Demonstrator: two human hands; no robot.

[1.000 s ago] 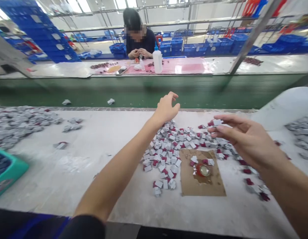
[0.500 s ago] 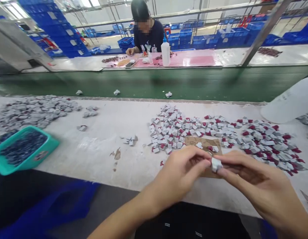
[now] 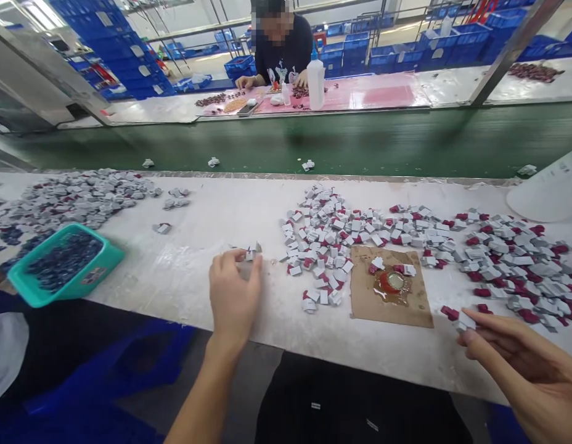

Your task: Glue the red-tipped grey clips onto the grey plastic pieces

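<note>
My right hand (image 3: 521,351) pinches a small light-grey and dark-red plastic piece (image 3: 465,322) between thumb and fingers, at the right above the worktable. My left hand (image 3: 233,293) is over the middle of the table, palm down, with thumb and fingers curved and apart at a few loose grey pieces (image 3: 253,250). Its fingertips partly hide those pieces. Between my hands lies a brown cardboard square (image 3: 367,296). On it sit a small round cap-like thing (image 3: 396,282) in a wet amber puddle and two grey and red pieces (image 3: 405,269).
A heap of grey and red pieces (image 3: 332,237) spreads behind the cardboard and rightward. At the left stand a teal basket (image 3: 105,265) of dark pieces and another grey heap (image 3: 92,197). Beyond runs a green conveyor (image 3: 249,145); a co-worker (image 3: 286,49) sits across it.
My hands have parted from a shared hold over the cardboard. The left moved left to the loose grey pieces; the right moved right and now holds a grey and red piece. The cardboard is uncovered.
</note>
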